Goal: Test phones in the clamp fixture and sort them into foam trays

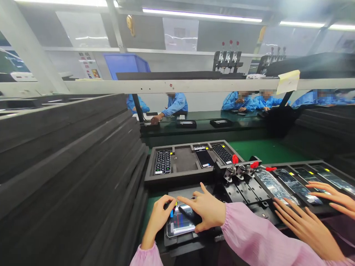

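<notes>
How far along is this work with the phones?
Perhaps partway. Looking done: three lit phones in the foam tray, one slot bare. In hand: a phone under the left hand and right hand. Perhaps left: the plastic-wrapped phones in the row by a co-worker's hand. I cannot be sure.

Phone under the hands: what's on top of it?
The left hand and right hand are over the phone, with a dark strip lying across it. Its lit screen shows below them; its upper part is covered.
</notes>
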Demonstrator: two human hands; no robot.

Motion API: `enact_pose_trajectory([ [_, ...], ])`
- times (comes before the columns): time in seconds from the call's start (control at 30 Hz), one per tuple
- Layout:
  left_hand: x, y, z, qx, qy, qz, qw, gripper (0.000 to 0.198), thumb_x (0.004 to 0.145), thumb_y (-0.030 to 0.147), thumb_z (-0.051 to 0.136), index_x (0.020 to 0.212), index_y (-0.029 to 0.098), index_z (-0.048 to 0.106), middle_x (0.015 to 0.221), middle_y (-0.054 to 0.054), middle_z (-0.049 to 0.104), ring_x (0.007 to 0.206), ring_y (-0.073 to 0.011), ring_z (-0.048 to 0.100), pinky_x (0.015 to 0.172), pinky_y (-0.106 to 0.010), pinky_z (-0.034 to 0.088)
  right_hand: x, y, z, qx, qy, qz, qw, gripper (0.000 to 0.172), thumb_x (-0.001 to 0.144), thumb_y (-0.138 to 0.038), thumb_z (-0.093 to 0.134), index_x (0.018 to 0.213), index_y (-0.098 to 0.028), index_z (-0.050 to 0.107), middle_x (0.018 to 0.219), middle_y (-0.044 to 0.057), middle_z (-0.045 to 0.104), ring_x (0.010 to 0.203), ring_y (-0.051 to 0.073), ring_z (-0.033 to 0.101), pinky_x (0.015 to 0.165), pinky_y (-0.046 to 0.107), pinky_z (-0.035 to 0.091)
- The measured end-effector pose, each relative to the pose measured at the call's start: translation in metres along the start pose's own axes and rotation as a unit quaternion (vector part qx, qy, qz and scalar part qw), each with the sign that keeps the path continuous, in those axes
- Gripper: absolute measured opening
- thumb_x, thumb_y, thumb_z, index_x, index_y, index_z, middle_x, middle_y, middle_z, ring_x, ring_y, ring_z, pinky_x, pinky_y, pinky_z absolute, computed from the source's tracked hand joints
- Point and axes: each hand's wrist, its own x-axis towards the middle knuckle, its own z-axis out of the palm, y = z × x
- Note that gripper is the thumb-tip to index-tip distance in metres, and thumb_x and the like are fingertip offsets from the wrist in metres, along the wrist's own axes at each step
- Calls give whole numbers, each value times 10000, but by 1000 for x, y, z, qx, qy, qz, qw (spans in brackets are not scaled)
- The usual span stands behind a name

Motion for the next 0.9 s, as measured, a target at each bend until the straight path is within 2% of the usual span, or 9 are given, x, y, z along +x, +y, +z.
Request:
enact_pose_trajectory([
  [0.07,0,1,1,6,1,8,1000,259,802,406,509,705,210,649,709,-10,654,709,-186,611,689,-281,464,-9,0,-3,17,21,14,1000,1071,602,-499,699,1425,-279,50,1327,160,427,1177,376,404,949,708,91],
  [0.13,0,1,1,12,4,14,1000,241,801,387,512,699,210,639,700,-5,647,698,-182,607,680,-279,462,-23,0,-12,78,54,10,995,1026,645,-513,673,1424,-295,42,1426,131,293,1271,359,302,985,682,119],
  [0.2,1,3,3,17,6,19,1000,221,801,364,514,698,209,634,699,-3,642,694,-180,605,668,-275,460,-40,0,-26,159,141,18,977,901,720,-491,628,1417,-295,92,1424,94,308,1291,283,306,1042,595,188],
  [0.27,2,6,8,22,9,24,999,204,797,342,519,688,208,627,703,-3,638,697,-180,604,667,-274,457,-58,0,-39,209,278,53,936,714,780,-422,595,1379,-284,231,1374,71,392,1262,222,370,1067,491,265],
  [0.4,9,17,30,27,1,37,999,192,792,316,508,673,210,615,710,-11,630,702,-187,596,676,-289,451,-80,8,-52,239,511,109,818,434,812,-281,582,1221,-255,441,1186,60,565,1132,202,511,993,418,407],
  [0.5,17,32,52,24,-26,53,998,188,794,302,503,667,215,611,729,-21,616,724,-194,589,699,-302,452,-85,20,-52,241,606,144,745,307,817,-263,573,1115,-227,511,1072,62,612,1032,207,572,945,433,446],
  [0.57,21,42,64,21,-49,66,996,184,796,297,504,671,219,615,784,-24,600,746,-190,588,726,-304,456,-86,28,-53,220,637,169,719,251,820,-268,566,1065,-218,543,1045,61,614,1010,209,578,939,440,449],
  [0.67,24,51,74,21,-75,79,994,186,816,291,486,695,230,614,876,-21,560,778,-179,585,765,-304,454,-87,39,-54,186,641,193,719,250,825,-265,557,1068,-209,548,1077,64,602,1028,207,567,955,432,441],
  [0.9,18,50,68,17,-109,96,989,247,878,319,398,743,231,586,930,-30,509,828,-184,565,824,-324,440,-84,51,-57,104,589,203,775,343,825,-259,558,1162,-216,511,1162,54,571,1090,196,534,958,388,452],
])
